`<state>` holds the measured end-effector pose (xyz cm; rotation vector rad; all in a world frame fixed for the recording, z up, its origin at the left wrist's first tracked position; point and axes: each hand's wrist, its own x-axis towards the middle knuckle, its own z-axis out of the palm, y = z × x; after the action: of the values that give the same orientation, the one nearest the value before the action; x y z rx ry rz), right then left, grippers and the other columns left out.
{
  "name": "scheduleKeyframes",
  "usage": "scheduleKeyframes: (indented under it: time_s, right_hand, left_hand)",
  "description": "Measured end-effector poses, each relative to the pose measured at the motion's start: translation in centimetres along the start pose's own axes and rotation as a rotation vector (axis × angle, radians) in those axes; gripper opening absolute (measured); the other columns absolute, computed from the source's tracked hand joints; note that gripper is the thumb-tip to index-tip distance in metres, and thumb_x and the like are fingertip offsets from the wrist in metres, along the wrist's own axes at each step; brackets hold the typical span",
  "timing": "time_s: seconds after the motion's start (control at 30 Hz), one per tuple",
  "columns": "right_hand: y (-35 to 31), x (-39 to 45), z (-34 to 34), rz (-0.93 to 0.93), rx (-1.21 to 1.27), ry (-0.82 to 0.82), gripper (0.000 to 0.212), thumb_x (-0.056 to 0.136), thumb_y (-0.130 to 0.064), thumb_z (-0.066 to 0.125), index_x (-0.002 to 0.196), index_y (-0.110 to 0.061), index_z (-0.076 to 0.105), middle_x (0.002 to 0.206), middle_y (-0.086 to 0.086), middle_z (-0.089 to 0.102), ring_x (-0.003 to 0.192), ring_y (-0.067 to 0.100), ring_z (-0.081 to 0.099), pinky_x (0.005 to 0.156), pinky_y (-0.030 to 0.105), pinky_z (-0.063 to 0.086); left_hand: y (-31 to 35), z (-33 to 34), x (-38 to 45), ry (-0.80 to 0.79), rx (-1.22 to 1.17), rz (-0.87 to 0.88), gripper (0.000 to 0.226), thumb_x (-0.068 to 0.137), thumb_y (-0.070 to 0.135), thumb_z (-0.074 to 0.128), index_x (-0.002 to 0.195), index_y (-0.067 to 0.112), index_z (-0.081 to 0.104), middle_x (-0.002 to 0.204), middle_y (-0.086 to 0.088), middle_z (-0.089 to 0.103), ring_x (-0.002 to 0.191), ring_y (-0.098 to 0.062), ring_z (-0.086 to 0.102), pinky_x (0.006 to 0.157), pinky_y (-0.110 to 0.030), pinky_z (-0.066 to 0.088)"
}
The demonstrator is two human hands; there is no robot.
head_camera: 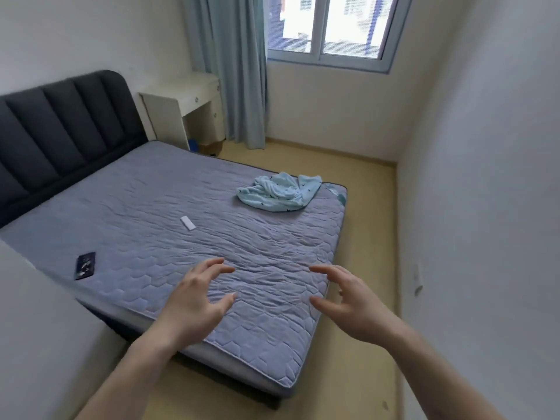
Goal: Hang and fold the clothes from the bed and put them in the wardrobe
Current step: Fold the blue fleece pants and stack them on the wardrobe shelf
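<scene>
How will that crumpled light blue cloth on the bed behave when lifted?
The light blue garment will probably be floppy: it lies in soft crumpled folds. It looks thin, so likely light. It may unfurl and dangle, since it is bunched loosely rather than folded.

Crumpled light-blue garment [280, 193] near bed [151, 237] corner

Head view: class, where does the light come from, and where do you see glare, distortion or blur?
Head view: daylight enters through the window, whose panes are blown out white; the wide lens bends the walls and the bed edges; both hands, left and right, look slightly soft.
</scene>
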<state>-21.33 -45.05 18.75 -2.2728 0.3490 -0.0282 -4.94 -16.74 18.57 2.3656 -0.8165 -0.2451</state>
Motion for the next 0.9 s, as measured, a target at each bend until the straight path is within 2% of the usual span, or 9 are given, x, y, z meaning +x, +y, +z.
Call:
scheduleKeyframes:
  time_s: [0.07,0.23,0.4,0.47,0.63,0.77,0.9]
  right_hand:
    - [2.2,1.5,-2.0,0.047,-0.012,0.043,0.056,0.092,-0.051,0.069,0.144,-0.047,0.049,0.141,-0.037,0.045,0.119,-0.033,0.034,0.108,0.019,0.038]
    - [8.2,4.6,-7.8,0.16,-0.02,0.134,0.054,0.093,-0.046,0.07,0.144,-0.044,0.05,0.136,-0.035,0.046,0.115,-0.035,0.034,0.108,0.018,0.038]
    - [14.7,10.7,-13.9,0.191,-0.02,0.138,0.055,0.094,-0.048,0.069,0.145,-0.045,0.048,0.139,-0.032,0.046,0.123,-0.015,0.042,0.111,0.022,0.038]
    - [17.2,13.6,-16.1,0.177,-0.023,0.121,0.055,0.093,-0.048,0.069,0.144,-0.044,0.049,0.14,-0.032,0.047,0.126,-0.012,0.042,0.111,0.022,0.038]
    - [23.2,21.8,-22.4,0.154,-0.014,0.011,0.055,0.091,-0.052,0.069,0.142,-0.047,0.049,0.135,-0.038,0.046,0.12,-0.02,0.042,0.112,0.023,0.041]
    - [25.7,30.1,-25.6,0.114,0.001,-0.087,0.05,0.092,-0.05,0.07,0.138,-0.052,0.049,0.139,-0.029,0.049,0.13,-0.005,0.046,0.107,0.024,0.042]
    - [26.2,38.6,-25.7,0.054,0.008,-0.225,0.051,0.092,-0.052,0.068,0.14,-0.051,0.05,0.141,-0.028,0.049,0.131,-0.001,0.046,0.101,0.023,0.043]
  left_hand:
    - [1.4,1.8,4.9,-0.066,0.023,0.045,0.045,0.09,0.041,0.074,0.133,0.04,0.059,0.151,0.017,0.044,0.141,-0.01,0.042,0.117,-0.035,0.036]
    - [6.4,6.0,15.7,-0.165,0.045,0.152,0.047,0.088,0.044,0.074,0.133,0.04,0.06,0.152,0.016,0.044,0.139,-0.01,0.044,0.117,-0.036,0.036]
    - [10.4,10.1,26.2,-0.164,0.049,0.168,0.05,0.09,0.044,0.073,0.137,0.039,0.058,0.153,0.016,0.042,0.139,-0.011,0.044,0.116,-0.037,0.037]
    - [11.6,11.9,29.6,-0.155,0.044,0.13,0.049,0.091,0.044,0.072,0.137,0.039,0.058,0.153,0.017,0.041,0.139,-0.011,0.043,0.115,-0.036,0.037]
    - [13.8,15.6,36.0,-0.11,0.036,-0.007,0.048,0.091,0.045,0.072,0.136,0.038,0.058,0.153,0.015,0.042,0.138,-0.012,0.046,0.115,-0.037,0.037]
    - [13.4,16.9,38.6,-0.056,0.017,-0.146,0.048,0.089,0.046,0.073,0.134,0.039,0.058,0.15,0.017,0.043,0.138,-0.01,0.046,0.115,-0.036,0.037]
    - [11.1,16.9,40.9,0.001,0.015,-0.296,0.053,0.087,0.046,0.074,0.137,0.038,0.056,0.15,0.017,0.043,0.138,-0.01,0.046,0.116,-0.036,0.038]
